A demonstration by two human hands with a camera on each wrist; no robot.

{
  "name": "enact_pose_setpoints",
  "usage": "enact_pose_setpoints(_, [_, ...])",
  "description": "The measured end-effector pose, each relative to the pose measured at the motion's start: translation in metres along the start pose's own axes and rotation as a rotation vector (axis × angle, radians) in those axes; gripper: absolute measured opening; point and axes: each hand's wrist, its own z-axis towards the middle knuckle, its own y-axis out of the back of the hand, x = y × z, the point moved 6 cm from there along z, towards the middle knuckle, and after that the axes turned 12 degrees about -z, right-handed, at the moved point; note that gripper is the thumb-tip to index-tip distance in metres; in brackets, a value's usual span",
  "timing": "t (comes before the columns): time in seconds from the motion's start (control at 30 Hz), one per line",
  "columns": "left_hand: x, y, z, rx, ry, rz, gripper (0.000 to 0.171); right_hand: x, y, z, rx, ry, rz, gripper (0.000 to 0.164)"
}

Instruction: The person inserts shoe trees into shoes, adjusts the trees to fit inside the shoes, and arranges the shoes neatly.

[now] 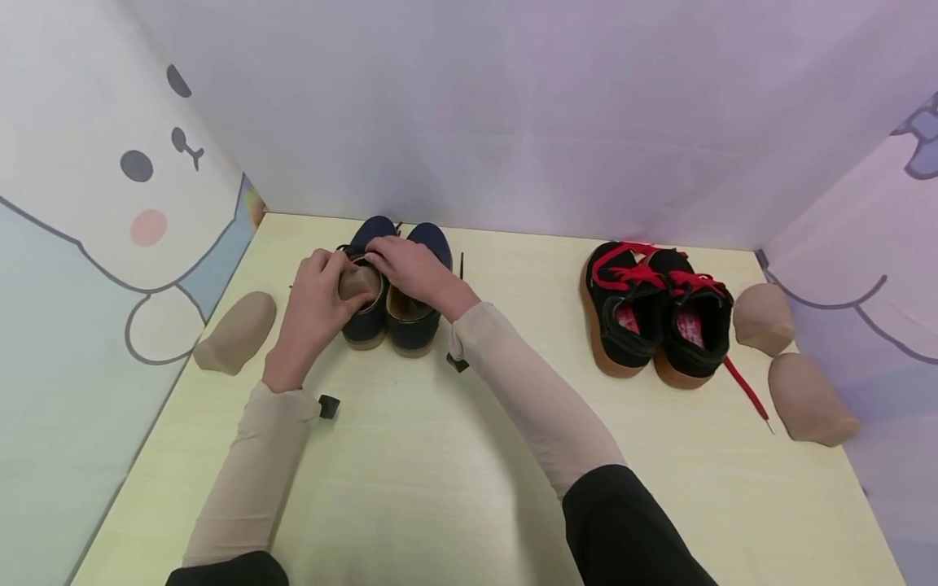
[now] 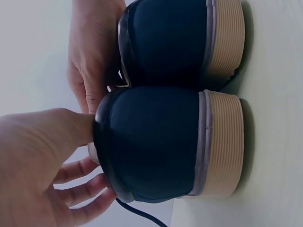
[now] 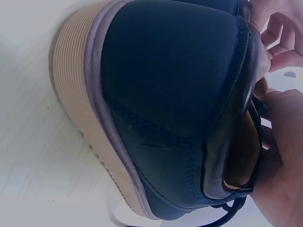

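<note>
Four shoes stand on the pale, faintly grained tabletop (image 1: pixel 432 472): two navy, two black. The navy pair, smooth-sided with ribbed tan soles, sits near the far edge, left of its middle. One rounded beige insert (image 1: pixel 357 283) is in the opening of the left navy shoe (image 1: pixel 364 327), beside the right navy shoe (image 1: pixel 414 334). The left hand (image 1: pixel 315 305) pinches that insert between thumb and fingers; the right hand (image 1: pixel 414 268) grips the same shoe's front opening, near its tongue. Three more matte beige inserts lie loose: one by the left edge (image 1: pixel 238 332), two by the right edge (image 1: pixel 809 399). Toward the far right corner stand two black shoes (image 1: pixel 619 325) with tan soles and flat red laces (image 1: pixel 747 395).
</note>
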Motion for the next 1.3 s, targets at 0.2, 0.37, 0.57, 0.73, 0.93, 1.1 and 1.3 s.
enact_pose_setpoints(0.2, [0.006, -0.003, 0.008, -0.019, 0.030, 0.016, 0.053, -0.002, -0.001, 0.000, -0.009, -0.004, 0.009, 0.038])
enact_pose_setpoints(0.37, [0.015, -0.004, 0.012, 0.005, 0.116, 0.028, 0.079, -0.002, -0.001, 0.000, -0.007, -0.009, 0.010, 0.038])
enact_pose_setpoints(0.57, [0.025, -0.005, 0.017, 0.083, 0.189, 0.017, 0.088, -0.001, -0.002, 0.001, -0.007, -0.010, -0.004, 0.039])
enact_pose_setpoints(0.73, [0.030, -0.008, 0.021, 0.119, 0.216, -0.011, 0.086, -0.001, -0.003, 0.001, -0.003, -0.010, -0.010, 0.039])
enact_pose_setpoints(0.93, [0.036, -0.014, 0.023, 0.167, 0.224, -0.067, 0.081, 0.001, 0.000, -0.003, 0.015, 0.003, -0.035, 0.043])
enact_pose_setpoints(1.1, [0.040, -0.017, 0.024, 0.215, 0.211, -0.132, 0.081, 0.007, 0.005, -0.009, -0.044, 0.011, -0.194, 0.045])
enact_pose_setpoints(1.3, [0.047, -0.018, 0.023, 0.226, 0.207, -0.265, 0.070, 0.015, 0.010, -0.011, -0.167, 0.016, -0.308, 0.034])
